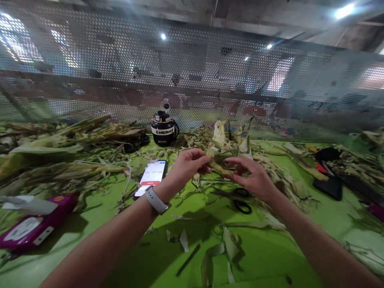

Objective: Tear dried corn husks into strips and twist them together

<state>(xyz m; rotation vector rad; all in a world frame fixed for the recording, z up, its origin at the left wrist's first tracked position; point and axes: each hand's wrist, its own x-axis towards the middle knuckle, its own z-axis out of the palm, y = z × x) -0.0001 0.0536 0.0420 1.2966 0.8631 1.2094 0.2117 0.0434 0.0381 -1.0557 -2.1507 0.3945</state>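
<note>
Left hand point(192, 165) is pinching one end of a husk point(220, 169) up over the green table point(264, 260). Right hand point(253, 176) is curling at the other end, thumb and fingers a bit apart, can't really tell if it's gripping. Scissors point(231, 195) are lying nearby, phone's point(151, 176) sitting beside the left wrist.

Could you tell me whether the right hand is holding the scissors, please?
No, the scissors lie on the green table, just below the right hand in the picture.
</note>
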